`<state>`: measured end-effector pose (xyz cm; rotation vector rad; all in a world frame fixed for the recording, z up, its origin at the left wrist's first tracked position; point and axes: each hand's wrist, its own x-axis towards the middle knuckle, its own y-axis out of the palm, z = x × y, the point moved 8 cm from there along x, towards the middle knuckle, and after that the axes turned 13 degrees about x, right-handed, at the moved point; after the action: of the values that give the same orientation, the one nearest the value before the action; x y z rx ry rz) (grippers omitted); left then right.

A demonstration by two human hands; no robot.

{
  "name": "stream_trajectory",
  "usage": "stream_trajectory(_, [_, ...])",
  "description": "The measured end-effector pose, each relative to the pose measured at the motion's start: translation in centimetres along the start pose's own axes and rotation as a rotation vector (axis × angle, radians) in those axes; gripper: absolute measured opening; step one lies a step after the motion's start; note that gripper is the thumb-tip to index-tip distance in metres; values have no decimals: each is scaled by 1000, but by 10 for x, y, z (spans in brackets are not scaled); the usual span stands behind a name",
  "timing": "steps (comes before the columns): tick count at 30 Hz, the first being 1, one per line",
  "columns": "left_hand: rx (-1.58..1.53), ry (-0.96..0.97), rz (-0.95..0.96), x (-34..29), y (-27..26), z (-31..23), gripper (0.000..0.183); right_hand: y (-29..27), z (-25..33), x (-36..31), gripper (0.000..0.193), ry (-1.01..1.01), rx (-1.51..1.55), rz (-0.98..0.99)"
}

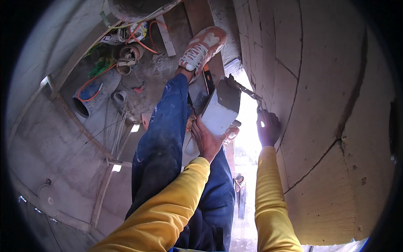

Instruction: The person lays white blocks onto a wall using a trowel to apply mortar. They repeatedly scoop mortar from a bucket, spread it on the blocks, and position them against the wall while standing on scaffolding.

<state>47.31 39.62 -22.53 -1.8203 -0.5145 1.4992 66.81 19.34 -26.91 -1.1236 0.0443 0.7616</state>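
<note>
My left hand (206, 137) is wrapped round the near side of a pale, smooth-sided block (218, 112), which it holds tilted by my legs. Grey-brown mortar (228, 93) seems to cover the block's far face. My right hand (268, 128) is closed on the handle of a trowel (247, 90), beside the block wall. The trowel's narrow, mortar-smeared blade reaches left to the block's far edge. Strong backlight washes out the gap between the block and the wall.
A wall of large blocks (319, 109) with dark joints rises close on my right. One shoe (205, 47) stands on a plank ahead. Pipe pieces (95, 94), an orange hose (140, 42) and buckets lie at the far left. A hand saw (208, 79) lies near the shoe.
</note>
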Motion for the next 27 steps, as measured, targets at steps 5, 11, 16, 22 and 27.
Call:
stream_trajectory(5, [44, 11, -8, 1, 4, -2, 118, -27, 22, -25, 37, -9, -118, 74])
stream_trajectory(11, [42, -4, 10, 0, 5, -2, 121, -72, 64, -48, 24, -100, -99, -75])
stream_trajectory(16, [38, -7, 0, 3, 0, -4, 121, -93, 79, -62, 28, -73, 93, -147])
stream_trajectory(22, [81, -8, -11, 0, 0, 0, 120, -54, 54, -6, 35, 58, -92, -51])
stream_trajectory(27, [67, -12, 9, -1, 3, 4, 123, -8, 34, 50, 42, 92, -263, 226])
